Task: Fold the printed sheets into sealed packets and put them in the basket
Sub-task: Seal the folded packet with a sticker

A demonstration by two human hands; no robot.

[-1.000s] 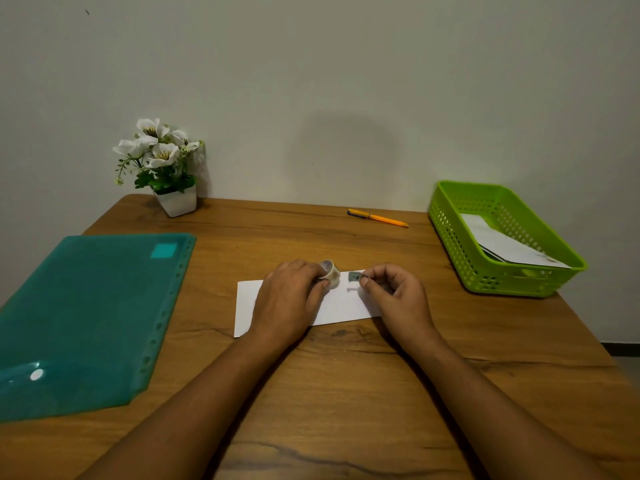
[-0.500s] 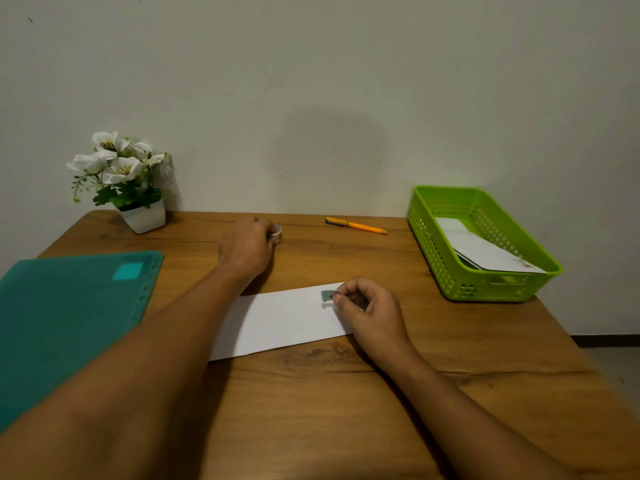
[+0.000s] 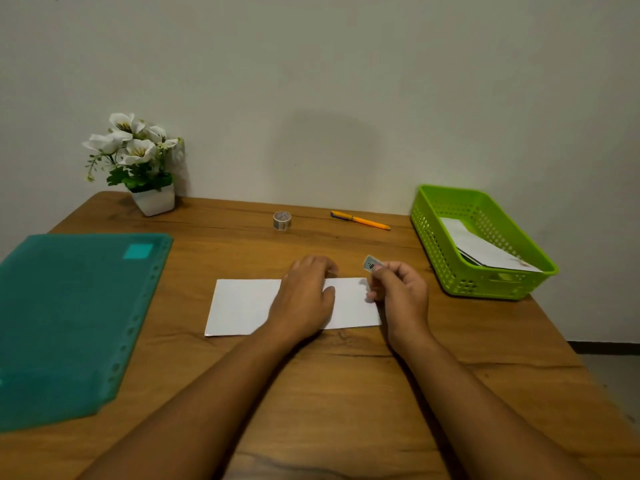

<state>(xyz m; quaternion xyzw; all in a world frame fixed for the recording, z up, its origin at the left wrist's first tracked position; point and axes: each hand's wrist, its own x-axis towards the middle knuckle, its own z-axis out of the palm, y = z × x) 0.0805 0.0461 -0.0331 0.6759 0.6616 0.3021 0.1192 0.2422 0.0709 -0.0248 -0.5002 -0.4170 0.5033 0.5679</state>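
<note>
Folded sheet lies left of the basket, left hand back on it, pressing flat-fingered. Tape roll now parked farther left; right hand pinches the tape piece above the sheet's basket-side corner, so sealing's next.

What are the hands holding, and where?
The right hand pinches a small piece of tape by its lower end. The left hand lies flat on the folded sheet, gripping nothing.

On the wooden table are laid a folded sheet centrally, a folder at nine o'clock, a flowerpot at eleven, a tape roll at twelve, a pen at one and a basket at two.
</note>
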